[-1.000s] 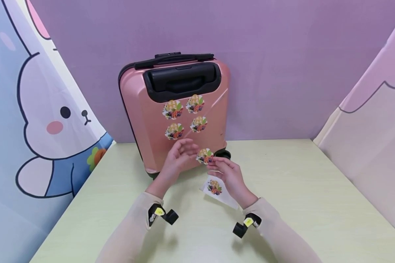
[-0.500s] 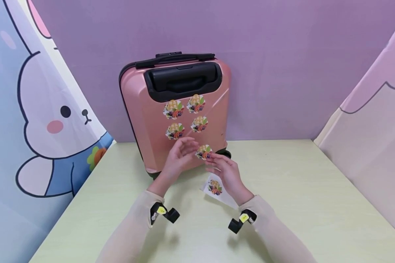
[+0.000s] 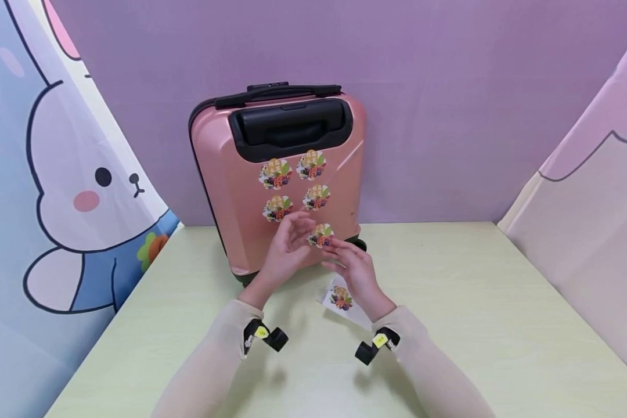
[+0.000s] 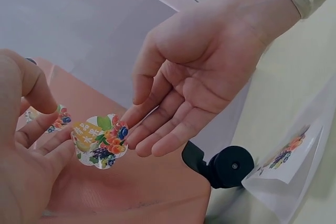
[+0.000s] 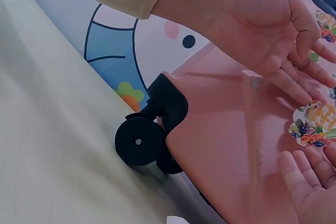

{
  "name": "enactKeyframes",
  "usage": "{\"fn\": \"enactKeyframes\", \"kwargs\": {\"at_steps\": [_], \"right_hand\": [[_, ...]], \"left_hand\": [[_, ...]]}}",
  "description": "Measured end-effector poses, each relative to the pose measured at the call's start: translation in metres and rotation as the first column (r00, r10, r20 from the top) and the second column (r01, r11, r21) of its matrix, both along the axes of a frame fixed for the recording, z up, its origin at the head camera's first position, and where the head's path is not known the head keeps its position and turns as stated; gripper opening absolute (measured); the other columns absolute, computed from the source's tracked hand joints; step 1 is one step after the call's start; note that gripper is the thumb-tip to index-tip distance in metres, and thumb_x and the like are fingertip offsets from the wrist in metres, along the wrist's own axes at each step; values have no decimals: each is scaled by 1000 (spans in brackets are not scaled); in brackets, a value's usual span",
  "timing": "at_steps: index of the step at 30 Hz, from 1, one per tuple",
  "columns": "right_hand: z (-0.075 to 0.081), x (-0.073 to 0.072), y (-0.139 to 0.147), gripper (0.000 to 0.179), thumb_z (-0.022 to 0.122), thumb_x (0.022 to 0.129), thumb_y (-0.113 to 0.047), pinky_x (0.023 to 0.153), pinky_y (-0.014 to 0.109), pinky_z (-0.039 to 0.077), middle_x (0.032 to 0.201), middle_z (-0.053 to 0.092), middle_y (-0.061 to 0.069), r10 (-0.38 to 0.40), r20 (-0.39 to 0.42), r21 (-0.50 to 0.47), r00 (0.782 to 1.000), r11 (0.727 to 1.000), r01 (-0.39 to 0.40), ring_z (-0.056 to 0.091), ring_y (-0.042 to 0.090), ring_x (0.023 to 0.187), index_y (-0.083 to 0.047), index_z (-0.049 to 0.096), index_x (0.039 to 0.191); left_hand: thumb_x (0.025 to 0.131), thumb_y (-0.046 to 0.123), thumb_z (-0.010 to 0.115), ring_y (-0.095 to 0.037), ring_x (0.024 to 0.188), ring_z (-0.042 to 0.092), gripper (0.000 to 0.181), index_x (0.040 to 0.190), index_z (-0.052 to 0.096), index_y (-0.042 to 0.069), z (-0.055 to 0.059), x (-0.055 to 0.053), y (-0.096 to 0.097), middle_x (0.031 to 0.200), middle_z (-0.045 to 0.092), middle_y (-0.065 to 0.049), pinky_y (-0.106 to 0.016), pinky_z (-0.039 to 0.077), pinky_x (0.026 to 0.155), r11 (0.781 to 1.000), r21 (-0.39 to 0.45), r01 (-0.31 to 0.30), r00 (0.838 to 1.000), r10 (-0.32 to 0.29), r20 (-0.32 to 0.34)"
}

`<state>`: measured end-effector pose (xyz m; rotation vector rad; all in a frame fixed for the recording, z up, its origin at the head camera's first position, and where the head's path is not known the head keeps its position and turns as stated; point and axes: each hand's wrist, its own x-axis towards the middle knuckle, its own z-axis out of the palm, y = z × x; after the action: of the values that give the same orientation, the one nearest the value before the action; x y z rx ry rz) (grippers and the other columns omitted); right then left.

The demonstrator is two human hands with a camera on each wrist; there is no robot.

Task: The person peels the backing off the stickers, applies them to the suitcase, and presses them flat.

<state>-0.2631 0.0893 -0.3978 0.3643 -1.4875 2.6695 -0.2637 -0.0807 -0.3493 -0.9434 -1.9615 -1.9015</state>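
A pink suitcase (image 3: 224, 197) stands upright, with several round fruit-print stickers (image 3: 275, 174) on its front below the black handle recess. Low in front of it, a scalloped fruit sticker (image 3: 320, 235) is held by its right edge in the fingertips of my right hand (image 3: 359, 276). My left hand (image 3: 286, 247) is at the sticker's other side, fingers loosely bent, with fingertips right at the edge in the left wrist view. Its thumb stands apart from the sticker (image 4: 100, 141) there. The right wrist view shows the sticker's printed face (image 5: 315, 124) between both hands' fingertips.
A white backing sheet (image 3: 357, 316) with another fruit sticker (image 3: 341, 298) lies on the pale table (image 3: 475, 302), partly beneath the right hand. A black suitcase wheel (image 5: 139, 141) touches down beside it. Purple cloth (image 3: 449, 116) hangs behind; a rabbit-print cloth (image 3: 83, 203) is at left.
The right hand has moved up and left with the sticker, closer to the suitcase front. The left hand has risen slightly alongside it. The suitcase and the backing sheet have stayed put.
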Motion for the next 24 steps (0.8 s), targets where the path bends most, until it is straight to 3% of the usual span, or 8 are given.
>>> {"fn": "enactKeyframes", "kwargs": {"at_steps": [10,16,24], "right_hand": [[4,-4,-6,28,46,99,3,81,37,58,101,73,11,-30,37,-3,999,1000,30,70,21,93,11,61,121],[6,-6,-7,33,46,99,3,81,36,58,103,72,11,-37,42,15,998,999,36,69,20,93,16,54,128],[8,-7,-8,36,45,99,2,82,35,58,102,70,9,-42,60,23,997,999,41,68,19,93,15,52,131]], "left_hand": [[78,-24,50,-41,128,48,62,137,38,-9,-1,-2,1,129,50,-31,-45,36,112,995,-81,-55,994,48,-97],[77,-22,51,-39,130,46,66,140,36,-7,5,1,2,132,48,-30,-45,34,113,990,-124,-66,994,54,-98],[78,-19,54,-33,132,45,69,142,35,-2,0,-5,2,134,48,-24,-41,33,114,980,-175,-91,992,73,-107]]}}
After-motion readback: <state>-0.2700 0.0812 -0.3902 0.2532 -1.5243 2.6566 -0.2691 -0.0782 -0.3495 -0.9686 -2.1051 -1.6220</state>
